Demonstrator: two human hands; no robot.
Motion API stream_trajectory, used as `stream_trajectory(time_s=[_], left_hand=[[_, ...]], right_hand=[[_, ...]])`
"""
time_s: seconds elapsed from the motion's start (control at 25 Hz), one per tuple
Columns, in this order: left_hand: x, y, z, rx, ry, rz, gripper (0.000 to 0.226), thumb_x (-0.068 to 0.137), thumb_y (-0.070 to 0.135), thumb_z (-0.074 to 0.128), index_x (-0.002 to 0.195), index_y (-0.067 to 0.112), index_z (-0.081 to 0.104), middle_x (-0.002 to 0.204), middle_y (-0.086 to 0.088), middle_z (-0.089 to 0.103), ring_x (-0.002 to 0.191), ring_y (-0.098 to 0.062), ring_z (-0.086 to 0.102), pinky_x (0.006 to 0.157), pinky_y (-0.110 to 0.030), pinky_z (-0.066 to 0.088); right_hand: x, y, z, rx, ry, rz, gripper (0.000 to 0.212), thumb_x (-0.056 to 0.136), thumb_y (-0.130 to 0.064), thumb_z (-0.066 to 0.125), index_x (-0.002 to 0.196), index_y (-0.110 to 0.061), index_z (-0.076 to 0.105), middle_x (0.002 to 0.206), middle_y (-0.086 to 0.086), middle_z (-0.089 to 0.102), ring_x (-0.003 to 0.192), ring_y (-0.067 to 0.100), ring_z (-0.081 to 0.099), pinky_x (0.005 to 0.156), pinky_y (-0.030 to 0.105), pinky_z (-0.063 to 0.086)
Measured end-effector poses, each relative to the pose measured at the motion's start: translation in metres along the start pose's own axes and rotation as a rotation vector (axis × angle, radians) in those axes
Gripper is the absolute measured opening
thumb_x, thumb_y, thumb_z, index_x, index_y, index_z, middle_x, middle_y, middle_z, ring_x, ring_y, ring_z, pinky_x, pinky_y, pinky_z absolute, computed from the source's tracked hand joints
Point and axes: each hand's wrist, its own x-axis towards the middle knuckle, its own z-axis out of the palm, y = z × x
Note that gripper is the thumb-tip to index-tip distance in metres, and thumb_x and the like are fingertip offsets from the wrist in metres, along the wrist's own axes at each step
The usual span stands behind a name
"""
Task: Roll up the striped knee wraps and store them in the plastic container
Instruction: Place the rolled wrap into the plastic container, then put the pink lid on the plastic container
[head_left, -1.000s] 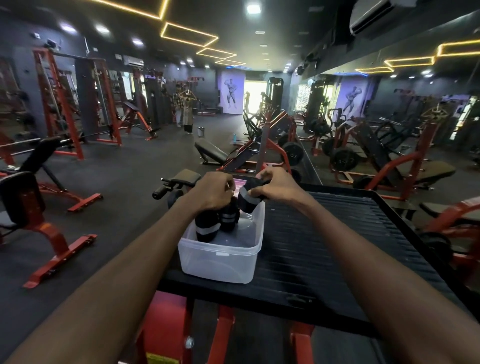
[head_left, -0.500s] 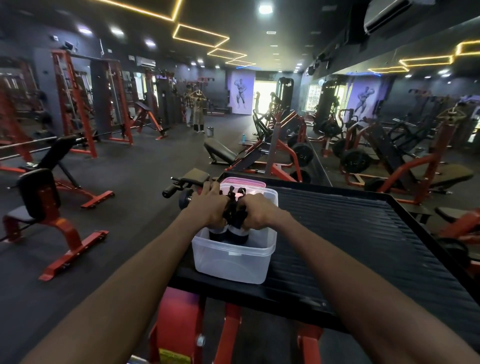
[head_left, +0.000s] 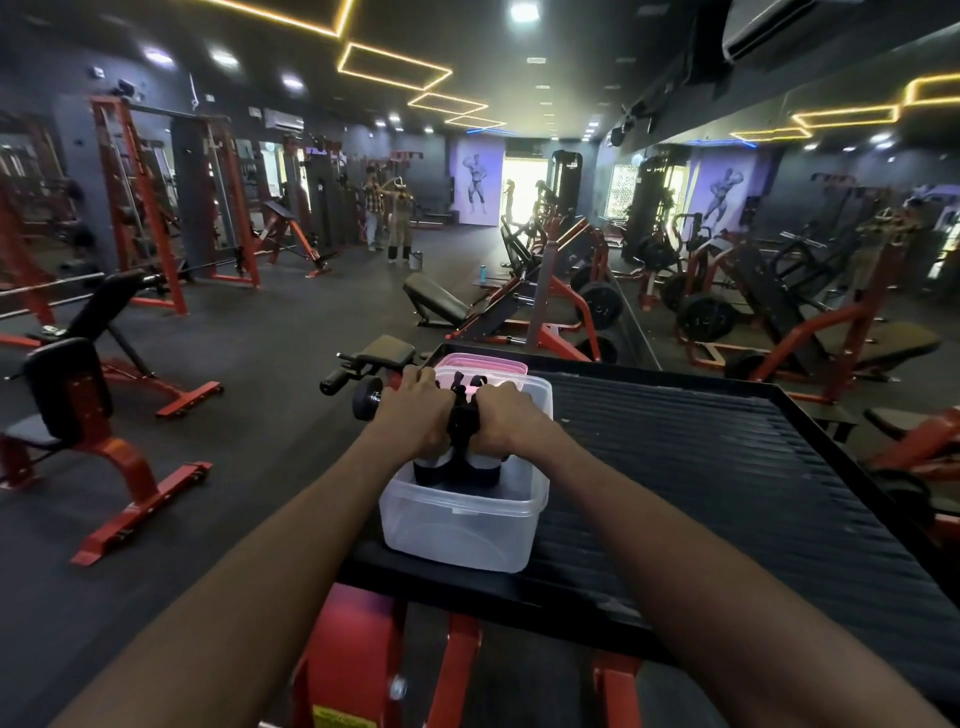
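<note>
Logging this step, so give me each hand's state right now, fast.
Left hand: closed on a rolled knee wrap in the clear plastic container.
Right hand: closed on the other rolled knee wrap, same container.

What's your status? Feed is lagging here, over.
Left hand and right hand each shut on a rolled black-and-white striped knee wrap, pressing them into the clear plastic container. Pink lid behind. Nothing blocking.

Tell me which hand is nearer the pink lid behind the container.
Right. The right hand sits just in front of the pink lid; the left hand is off to its left.
</note>
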Motion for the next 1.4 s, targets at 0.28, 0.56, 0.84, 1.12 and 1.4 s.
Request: stream_trajectory(time_s=[0.28, 0.56, 0.84, 1.12, 1.4], left_hand=[[0.007, 0.002, -0.003, 0.026, -0.033, -0.010, 0.049, 0.085, 0.034, 0.065, 0.128, 0.015, 0.057, 0.132, -0.017, 0.043, 0.129, -0.037, 0.035, 0.102, -0.055, 0.043], [0.022, -0.001, -0.013, -0.081, -0.060, -0.046, 0.046, 0.084, 0.041, 0.066, 0.122, 0.015, 0.061, 0.133, -0.018, 0.049, 0.131, -0.039, 0.039, 0.103, -0.053, 0.042], [0.048, -0.016, -0.026, -0.327, 0.153, -0.056, 0.018, 0.082, 0.027, 0.056, 0.089, 0.011, 0.061, 0.104, -0.017, 0.066, 0.097, -0.036, 0.060, 0.084, -0.043, 0.052], [0.060, -0.024, -0.007, -0.359, -0.033, -0.225, 0.030, 0.084, 0.020, 0.058, 0.108, 0.002, 0.057, 0.116, -0.020, 0.062, 0.101, -0.040, 0.061, 0.084, -0.043, 0.053], [0.068, 0.002, -0.011, -0.359, 0.005, -0.175, 0.012, 0.088, 0.017, 0.057, 0.091, 0.007, 0.051, 0.100, -0.016, 0.057, 0.098, -0.041, 0.061, 0.081, -0.044, 0.052]], right_hand=[[0.003, -0.001, 0.003, 0.126, 0.044, 0.085, 0.031, 0.085, -0.028, 0.067, 0.109, -0.008, 0.062, 0.115, 0.015, 0.064, 0.112, 0.034, 0.057, 0.080, 0.037, 0.046], [0.008, 0.009, -0.013, 0.219, -0.117, 0.112, 0.038, 0.079, -0.042, 0.076, 0.103, -0.014, 0.065, 0.099, 0.009, 0.070, 0.083, 0.024, 0.071, 0.063, 0.032, 0.060], [0.033, 0.045, -0.046, 0.254, 0.162, 0.247, 0.031, 0.081, -0.037, 0.063, 0.068, -0.016, 0.046, 0.081, 0.011, 0.065, 0.076, 0.031, 0.070, 0.074, 0.044, 0.061], [0.023, 0.071, -0.010, 0.355, 0.110, 0.384, 0.007, 0.079, -0.001, 0.058, 0.081, -0.007, 0.057, 0.096, 0.019, 0.066, 0.084, 0.037, 0.070, 0.068, 0.041, 0.061], [0.031, 0.091, -0.012, 0.248, 0.106, 0.436, 0.019, 0.085, -0.007, 0.061, 0.103, -0.007, 0.054, 0.104, 0.013, 0.053, 0.098, 0.032, 0.060, 0.081, 0.046, 0.059]])
